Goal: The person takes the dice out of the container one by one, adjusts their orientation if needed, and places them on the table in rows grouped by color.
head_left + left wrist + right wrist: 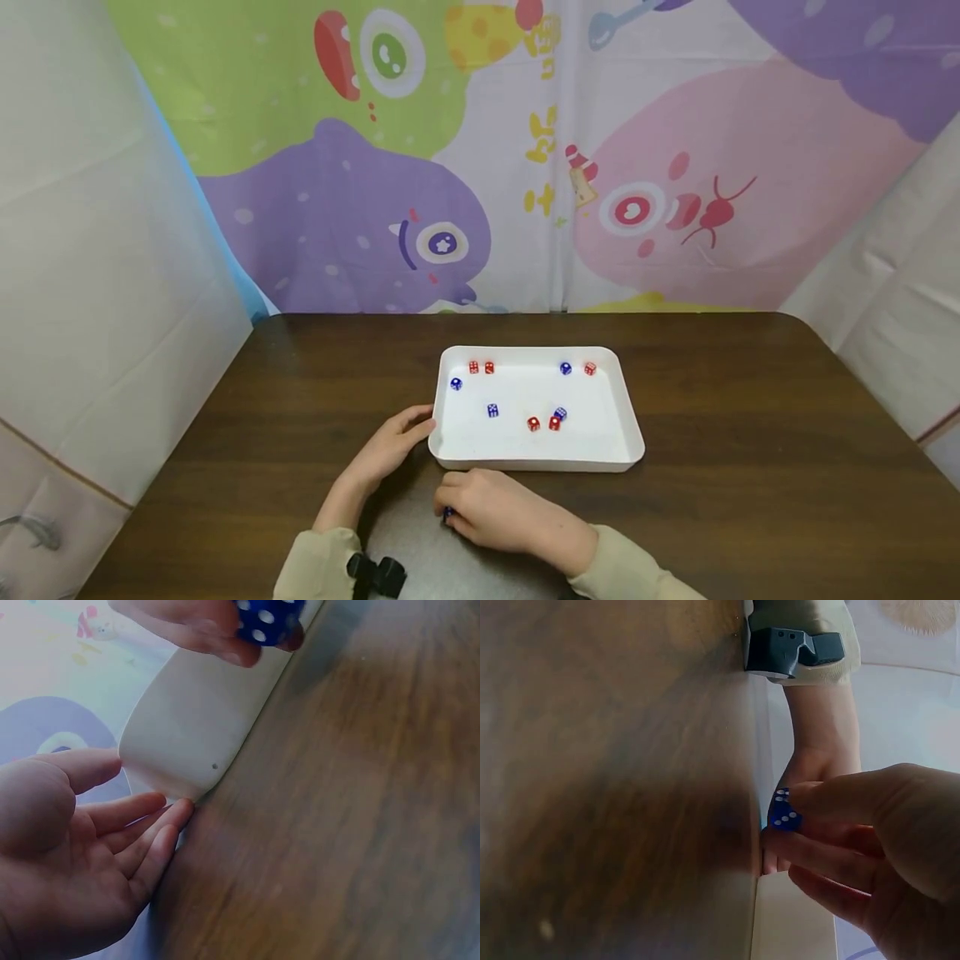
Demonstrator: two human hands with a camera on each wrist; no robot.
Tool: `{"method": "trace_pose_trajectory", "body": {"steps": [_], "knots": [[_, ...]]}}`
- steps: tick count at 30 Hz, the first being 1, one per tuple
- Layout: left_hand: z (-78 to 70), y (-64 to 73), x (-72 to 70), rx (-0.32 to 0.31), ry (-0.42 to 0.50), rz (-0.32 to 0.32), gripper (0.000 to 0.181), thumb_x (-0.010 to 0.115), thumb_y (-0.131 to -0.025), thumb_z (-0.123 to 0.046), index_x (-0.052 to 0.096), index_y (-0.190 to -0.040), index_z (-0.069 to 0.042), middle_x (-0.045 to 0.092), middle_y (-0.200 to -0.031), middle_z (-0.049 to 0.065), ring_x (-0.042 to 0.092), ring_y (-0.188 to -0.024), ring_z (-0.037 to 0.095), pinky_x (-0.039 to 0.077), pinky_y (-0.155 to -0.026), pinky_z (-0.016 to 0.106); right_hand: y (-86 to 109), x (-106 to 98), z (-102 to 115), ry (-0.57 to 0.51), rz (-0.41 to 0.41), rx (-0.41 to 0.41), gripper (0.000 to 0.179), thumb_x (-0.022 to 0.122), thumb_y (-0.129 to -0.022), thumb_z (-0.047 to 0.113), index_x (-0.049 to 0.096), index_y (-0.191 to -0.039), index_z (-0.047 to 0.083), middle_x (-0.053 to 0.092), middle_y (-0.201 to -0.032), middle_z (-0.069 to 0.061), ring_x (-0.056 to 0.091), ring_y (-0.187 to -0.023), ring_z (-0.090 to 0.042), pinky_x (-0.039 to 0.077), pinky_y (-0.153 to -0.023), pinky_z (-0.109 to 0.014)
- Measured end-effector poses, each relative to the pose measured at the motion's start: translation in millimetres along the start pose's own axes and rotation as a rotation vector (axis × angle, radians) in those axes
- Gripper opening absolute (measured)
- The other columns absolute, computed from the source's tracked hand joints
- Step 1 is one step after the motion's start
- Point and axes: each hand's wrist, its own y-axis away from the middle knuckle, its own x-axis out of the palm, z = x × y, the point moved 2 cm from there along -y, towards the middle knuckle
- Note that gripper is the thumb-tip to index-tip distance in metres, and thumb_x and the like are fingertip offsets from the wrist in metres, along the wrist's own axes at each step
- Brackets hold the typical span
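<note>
A blue die with white dots [784, 810] is pinched between the thumb and fingers of my right hand [501, 510]. The head view places that hand just in front of the near wall of a white tray [517, 464], and the die is partly covered there. My left hand [386, 447] touches the tray's left end with fingers extended, as the left wrist view also shows. Inside the tray lie several red and blue dice, spread apart. Two of them, a red die [554, 424] and a blue die [561, 413], sit close together near the middle.
The tray stands on a dark brown wooden table [735, 467]. A cartoon-print curtain [337, 217] hangs behind the table's far edge, with pale sheets on both sides. A black wrist camera [377, 575] is strapped at the left sleeve.
</note>
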Motion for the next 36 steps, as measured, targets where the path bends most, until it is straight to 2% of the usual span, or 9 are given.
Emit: {"method": "trace_pose_trajectory", "body": {"steps": [5, 12, 18, 21, 27, 32, 36], "knots": [[-3.5, 3.0, 1.9, 0.024, -0.004, 0.004, 0.042, 0.049, -0.094, -0.026, 0.048, -0.129, -0.003, 0.052, -0.126, 0.015, 0.045, -0.117, 0.028, 0.034, -0.097, 0.048, -2.1, 2, 0, 0.042, -0.002, -0.025, 0.006, 0.067, -0.078, 0.017, 0.065, -0.083, 0.02, 0.057, -0.078, 0.011, 0.055, -0.07, -0.001, 0.042, -0.064, -0.014], [-3.4, 3.7, 5.7, 0.029, 0.032, -0.004, 0.041, 0.049, -0.094, -0.02, 0.046, -0.131, -0.003, 0.052, -0.126, 0.016, 0.047, -0.116, 0.029, 0.035, -0.098, 0.047, -2.0, 6, 0, -0.004, 0.023, 0.006, 0.008, 0.068, -0.076, 0.016, 0.065, -0.08, 0.022, 0.056, -0.076, 0.013, 0.053, -0.068, 0.001, 0.041, -0.064, -0.012], [-6.6, 1.8, 6.4, 0.075, 0.057, -0.029, 0.043, 0.051, -0.093, -0.014, 0.043, -0.133, -0.004, 0.052, -0.126, 0.017, 0.05, -0.112, 0.029, 0.04, -0.092, 0.041, -2.4, 6, 0, -0.038, 0.04, 0.034, 0.007, 0.068, -0.077, 0.015, 0.065, -0.08, 0.021, 0.056, -0.077, 0.013, 0.051, -0.068, 0.003, 0.04, -0.063, -0.011], [-8.8, 2.8, 6.2, 0.102, 0.037, -0.05, 0.044, 0.052, -0.092, -0.01, 0.042, -0.134, -0.004, 0.052, -0.126, 0.018, 0.051, -0.109, 0.029, 0.042, -0.087, 0.037, -2.5, 7, 0, -0.044, 0.039, 0.031, 0.007, 0.068, -0.077, 0.016, 0.065, -0.08, 0.021, 0.056, -0.077, 0.013, 0.051, -0.067, 0.003, 0.039, -0.062, -0.01], [-14.2, 3.0, 6.0, 0.141, -0.021, -0.103, 0.045, 0.053, -0.089, -0.005, 0.044, -0.133, -0.004, 0.054, -0.122, 0.018, 0.053, -0.107, 0.03, 0.043, -0.088, 0.042, -3.9, 7, 0, -0.036, 0.04, 0.027, 0.006, 0.067, -0.077, 0.016, 0.065, -0.082, 0.021, 0.057, -0.079, 0.012, 0.052, -0.069, 0.003, 0.04, -0.063, -0.011], [-14.5, 1.8, 5.9, 0.151, -0.033, -0.099, 0.044, 0.053, -0.089, -0.005, 0.044, -0.132, -0.003, 0.055, -0.122, 0.018, 0.055, -0.105, 0.03, 0.043, -0.087, 0.04, -4.7, 6, 1, -0.051, 0.056, 0.034, 0.007, 0.067, -0.078, 0.016, 0.065, -0.083, 0.02, 0.058, -0.081, 0.011, 0.053, -0.071, 0.002, 0.041, -0.065, -0.011], [-12.3, 1.0, 5.4, 0.144, 0.008, -0.081, 0.044, 0.053, -0.089, -0.004, 0.044, -0.132, -0.003, 0.054, -0.124, 0.019, 0.054, -0.106, 0.031, 0.044, -0.086, 0.037, -5.2, 6, 2, -0.05, 0.047, 0.023, 0.007, 0.067, -0.078, 0.016, 0.065, -0.083, 0.02, 0.058, -0.08, 0.011, 0.053, -0.071, 0.002, 0.04, -0.065, -0.01]]}}
